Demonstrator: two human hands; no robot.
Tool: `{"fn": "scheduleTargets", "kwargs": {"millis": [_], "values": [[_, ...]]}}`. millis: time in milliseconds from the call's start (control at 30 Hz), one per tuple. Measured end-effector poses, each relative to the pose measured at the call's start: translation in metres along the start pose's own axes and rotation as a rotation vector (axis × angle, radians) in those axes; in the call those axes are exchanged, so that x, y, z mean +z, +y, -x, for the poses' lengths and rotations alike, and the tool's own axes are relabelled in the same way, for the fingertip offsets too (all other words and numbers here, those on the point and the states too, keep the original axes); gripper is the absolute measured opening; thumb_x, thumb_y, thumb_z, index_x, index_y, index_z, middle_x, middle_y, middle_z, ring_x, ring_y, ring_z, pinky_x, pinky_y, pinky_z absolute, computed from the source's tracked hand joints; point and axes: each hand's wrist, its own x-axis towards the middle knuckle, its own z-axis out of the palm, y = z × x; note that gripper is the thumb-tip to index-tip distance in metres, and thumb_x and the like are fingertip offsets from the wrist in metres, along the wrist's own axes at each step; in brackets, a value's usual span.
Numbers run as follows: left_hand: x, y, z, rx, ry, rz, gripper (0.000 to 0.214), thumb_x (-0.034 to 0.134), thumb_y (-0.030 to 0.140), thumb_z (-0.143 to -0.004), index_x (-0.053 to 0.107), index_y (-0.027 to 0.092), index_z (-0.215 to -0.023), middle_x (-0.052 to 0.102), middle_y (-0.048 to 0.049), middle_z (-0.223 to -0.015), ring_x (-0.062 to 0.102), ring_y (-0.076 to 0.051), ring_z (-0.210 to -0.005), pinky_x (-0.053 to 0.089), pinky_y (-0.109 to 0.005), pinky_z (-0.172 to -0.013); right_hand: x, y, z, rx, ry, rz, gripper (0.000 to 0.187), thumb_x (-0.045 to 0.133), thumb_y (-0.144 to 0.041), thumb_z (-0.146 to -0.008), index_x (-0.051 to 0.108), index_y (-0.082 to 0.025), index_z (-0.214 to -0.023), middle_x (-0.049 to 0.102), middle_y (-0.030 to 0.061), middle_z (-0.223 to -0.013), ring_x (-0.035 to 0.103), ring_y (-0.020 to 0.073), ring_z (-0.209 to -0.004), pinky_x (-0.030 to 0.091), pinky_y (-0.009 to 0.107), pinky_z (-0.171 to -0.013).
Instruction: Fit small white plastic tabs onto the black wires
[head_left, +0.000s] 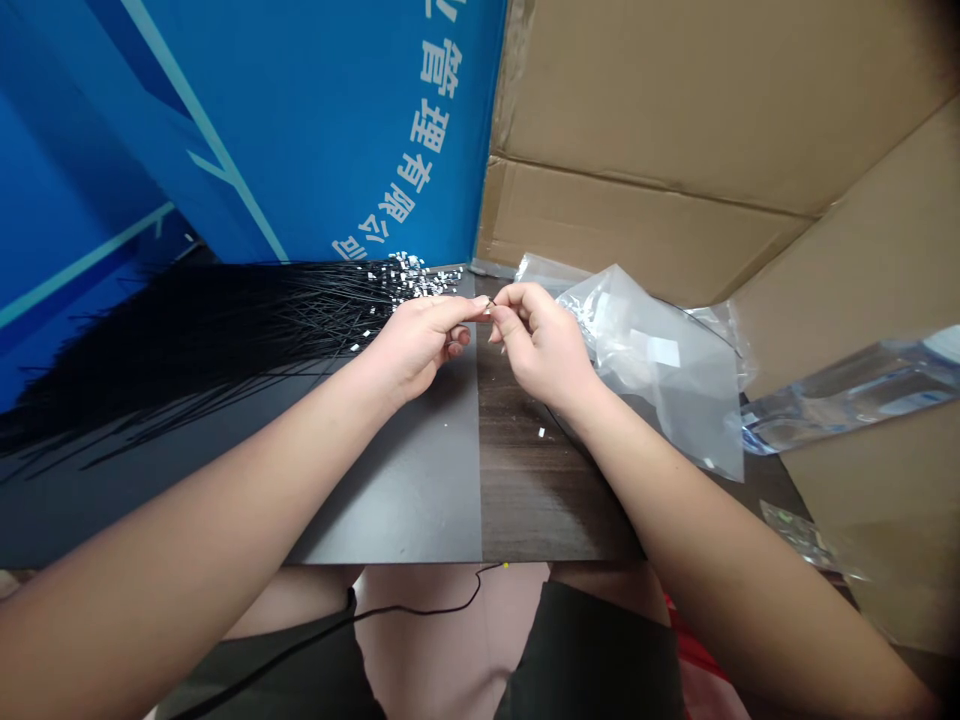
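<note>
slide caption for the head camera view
Left hand and right hand meet at a tiny dark piece beside long, thin black strands.

Two hands [424, 345] [549, 345], one bottle [855, 392]

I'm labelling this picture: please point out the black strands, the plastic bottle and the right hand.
Black strands [187, 335], head view: middle of the pile.
Plastic bottle [847, 395], head view: its clear side.
Right hand [549, 345], head view: back of the hand.

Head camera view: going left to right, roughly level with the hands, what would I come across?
Pile of black strands → left hand → right hand → translucent plastic bag → clear bottle.
</note>
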Motion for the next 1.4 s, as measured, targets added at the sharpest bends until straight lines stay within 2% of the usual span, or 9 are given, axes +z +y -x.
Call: {"fn": "scheduleTargets", "kwargs": {"millis": [200, 300, 400, 467, 633, 833, 1067, 1400], "values": [[-0.001, 0.001, -0.001, 0.024, 0.014, -0.071, 0.024, 0.092, 0.036, -0.069, 0.076, 0.018, -0.069, 0.064, -0.0045, -0.072, 0.049, -0.013, -0.063, 0.032, -0.030, -0.056, 0.002, 0.000, 0.000, 0.027, 0.017, -0.030, 0.011, 0.057, -0.034, -0.105, 0.059, -0.026, -0.097, 0.068, -0.0020, -0.080, 0.062, 0.0166, -0.074, 0.046, 0.034, -0.078], [0.000, 0.001, -0.001, 0.015, 0.034, -0.046, 0.022, 0.092, 0.034, -0.068, 0.078, 0.017, -0.071, 0.067, -0.0055, -0.076, 0.049, -0.012, -0.064, 0.032, -0.030, -0.057, 0.003, -0.002, 0.000, 0.050, 0.062, -0.054, 0.011, 0.060, -0.034, -0.103, 0.061, -0.026, -0.095, 0.069, -0.0020, -0.078, 0.063, 0.0156, -0.072, 0.048, 0.033, -0.076], [0.001, 0.000, -0.002, -0.026, 0.084, 0.023, 0.022, 0.093, 0.031, -0.065, 0.078, 0.017, -0.072, 0.075, -0.0080, -0.089, 0.051, -0.011, -0.066, 0.035, -0.029, -0.058, 0.004, -0.005, -0.001, 0.173, 0.108, -0.155, 0.015, 0.065, -0.036, -0.099, 0.062, -0.024, -0.092, 0.070, -0.0014, -0.075, 0.063, 0.0137, -0.064, 0.049, 0.030, -0.067], [0.000, 0.000, -0.005, -0.063, 0.117, 0.066, 0.024, 0.093, 0.030, -0.063, 0.077, 0.017, -0.073, 0.077, -0.0083, -0.092, 0.052, -0.011, -0.065, 0.036, -0.028, -0.058, 0.005, -0.008, -0.002, 0.286, 0.092, -0.243, 0.017, 0.069, -0.038, -0.097, 0.063, -0.023, -0.090, 0.071, -0.0005, -0.073, 0.062, 0.0122, -0.058, 0.048, 0.028, -0.060], [-0.003, -0.001, -0.009, -0.154, 0.144, 0.160, 0.023, 0.092, 0.024, -0.061, 0.075, 0.016, -0.073, 0.074, -0.0046, -0.083, 0.052, -0.009, -0.061, 0.036, -0.028, -0.056, 0.012, -0.008, -0.002, 0.441, -0.018, -0.383, 0.017, 0.072, -0.033, -0.091, 0.065, -0.019, -0.086, 0.074, 0.0017, -0.071, 0.062, 0.0107, -0.052, 0.048, 0.024, -0.050], [-0.001, -0.002, -0.006, -0.148, 0.089, 0.146, 0.021, 0.091, 0.027, -0.065, 0.074, 0.017, -0.072, 0.073, -0.0056, -0.080, 0.051, -0.010, -0.060, 0.038, -0.029, -0.056, 0.017, -0.004, -0.001, 0.453, -0.024, -0.430, 0.012, 0.070, -0.029, -0.090, 0.065, -0.020, -0.084, 0.074, 0.0002, -0.069, 0.061, 0.0095, -0.050, 0.047, 0.022, -0.049], [0.000, -0.003, -0.004, -0.115, 0.090, 0.127, 0.026, 0.094, 0.028, -0.062, 0.073, 0.018, -0.074, 0.071, -0.0032, -0.077, 0.053, -0.009, -0.061, 0.041, -0.031, -0.059, 0.016, -0.006, -0.002, 0.457, -0.011, -0.409, 0.011, 0.070, -0.028, -0.089, 0.065, -0.019, -0.084, 0.073, 0.0004, -0.068, 0.061, 0.0093, -0.049, 0.048, 0.022, -0.048], [0.002, -0.001, -0.002, -0.095, 0.097, 0.109, 0.022, 0.093, 0.028, -0.063, 0.075, 0.017, -0.072, 0.074, -0.0068, -0.083, 0.052, -0.011, -0.063, 0.039, -0.029, -0.057, 0.016, -0.007, -0.002, 0.459, -0.012, -0.402, 0.010, 0.068, -0.025, -0.089, 0.064, -0.019, -0.082, 0.073, 0.0000, -0.066, 0.060, 0.0089, -0.047, 0.048, 0.022, -0.048]]}}
